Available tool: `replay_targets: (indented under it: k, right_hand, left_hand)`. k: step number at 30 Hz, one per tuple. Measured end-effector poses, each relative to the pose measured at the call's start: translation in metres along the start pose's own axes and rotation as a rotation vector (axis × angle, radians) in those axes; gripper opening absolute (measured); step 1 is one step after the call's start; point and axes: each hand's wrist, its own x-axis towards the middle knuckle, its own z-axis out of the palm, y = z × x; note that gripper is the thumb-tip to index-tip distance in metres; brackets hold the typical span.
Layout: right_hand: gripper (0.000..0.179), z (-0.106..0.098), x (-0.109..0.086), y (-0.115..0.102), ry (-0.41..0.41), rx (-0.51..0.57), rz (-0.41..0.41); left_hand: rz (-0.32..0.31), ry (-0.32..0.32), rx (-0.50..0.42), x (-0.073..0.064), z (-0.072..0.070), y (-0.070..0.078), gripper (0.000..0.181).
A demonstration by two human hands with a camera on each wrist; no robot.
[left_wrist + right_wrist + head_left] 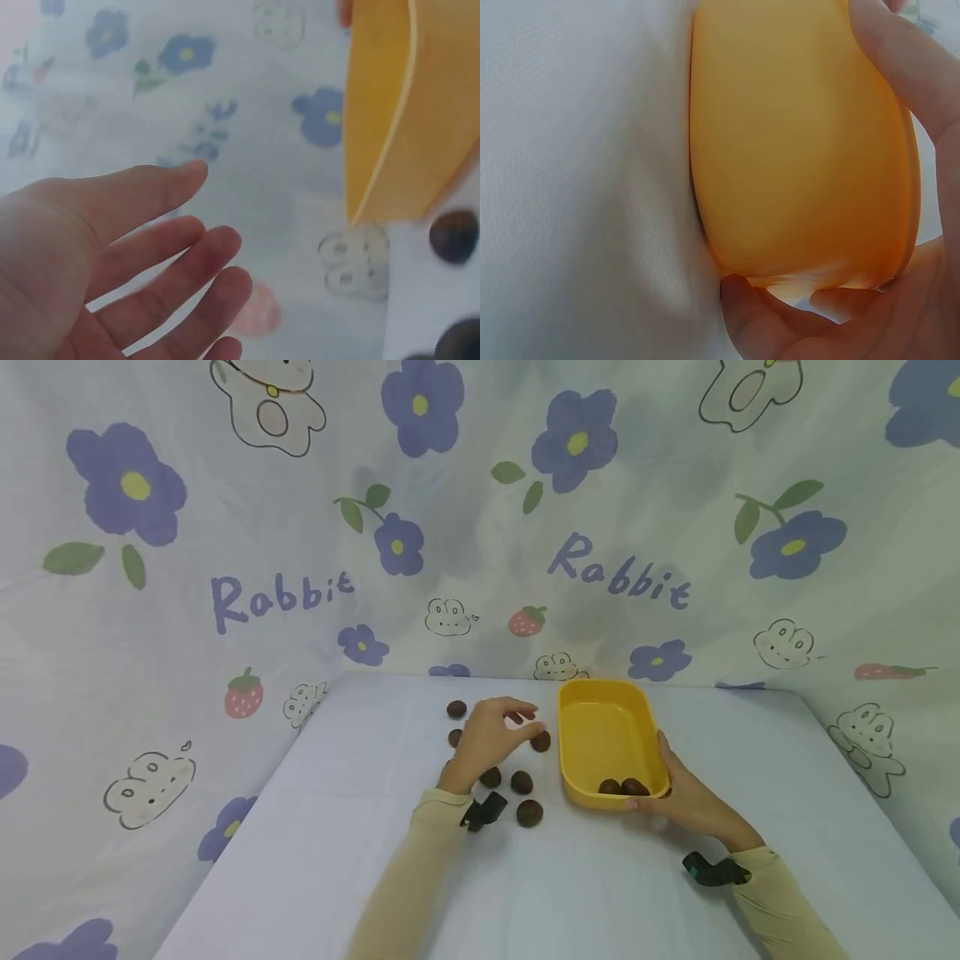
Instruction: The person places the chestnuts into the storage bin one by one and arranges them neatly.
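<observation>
Tray [607,735], yellow and open-topped, is set on the white-covered table [322,827], to the right of a scatter of loose brown balls [529,813]. Two similar balls [635,787] are gathered inside, against its near end. The step in hand is judged to be the filling of the tray, apparently little advanced, since most balls are seen outside. For the next move, the nearest ball [541,742], seen just by the left thumb, would need to be pinched, lifted over the rim and released, while the tray is kept steady.

The tray's opening is faced upward and its long axis is directed away from the person, the far end being angled slightly leftward; whether it is lying quite flat cannot be told. Its near right corner is gripped by the right hand [693,802], the thumb being laid at the near end and the fingers along the right long side. The left hand [491,739] is held over the balls, thumb and fingers parted, and nothing is seen in its grasp. Farther out, a curtain [465,552] is printed with flowers, rabbits, strawberries and the word "Rabbit".
</observation>
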Motion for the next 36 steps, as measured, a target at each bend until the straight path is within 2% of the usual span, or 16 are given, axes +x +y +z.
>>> replay_targets:
  k: [3, 7, 10, 13, 18, 23, 31, 36]
  right_hand:
    - [0.137, -0.001, 0.000, -0.001, -0.002, -0.008, 0.005]
    - [0.137, -0.001, 0.000, -0.001, -0.005, -0.004, 0.012]
    - [0.137, -0.001, 0.000, 0.000, -0.007, 0.001, 0.012]
    - [0.137, -0.001, 0.000, -0.001, -0.007, -0.006, 0.022]
    - [0.139, 0.000, 0.000, -0.002, -0.005, -0.027, 0.050]
    - [0.138, -0.001, -0.001, -0.002, -0.008, -0.019, 0.036]
    - [0.134, 0.000, -0.001, -0.002, 0.005, 0.009, -0.028]
    - [0.134, 0.000, -0.001, -0.001, 0.009, 0.006, -0.028]
  left_hand:
    - [-0.004, 0.080, -0.049, -0.003, -0.022, -0.020, 0.030]
    - [-0.027, 0.179, -0.115, -0.003, -0.046, -0.050, 0.029]
    - [-0.063, 0.243, -0.136, -0.003, -0.057, -0.071, 0.029]
    - [-0.128, 0.278, -0.138, -0.004, -0.063, -0.089, 0.032]
    - [-0.241, 0.301, -0.130, -0.003, -0.062, -0.114, 0.035]
    - [-0.298, 0.303, -0.095, -0.002, -0.054, -0.131, 0.038]
    - [-0.361, 0.262, -0.079, -0.001, -0.045, -0.139, 0.037]
    - [-0.379, 0.225, -0.050, -0.004, -0.042, -0.139, 0.036]
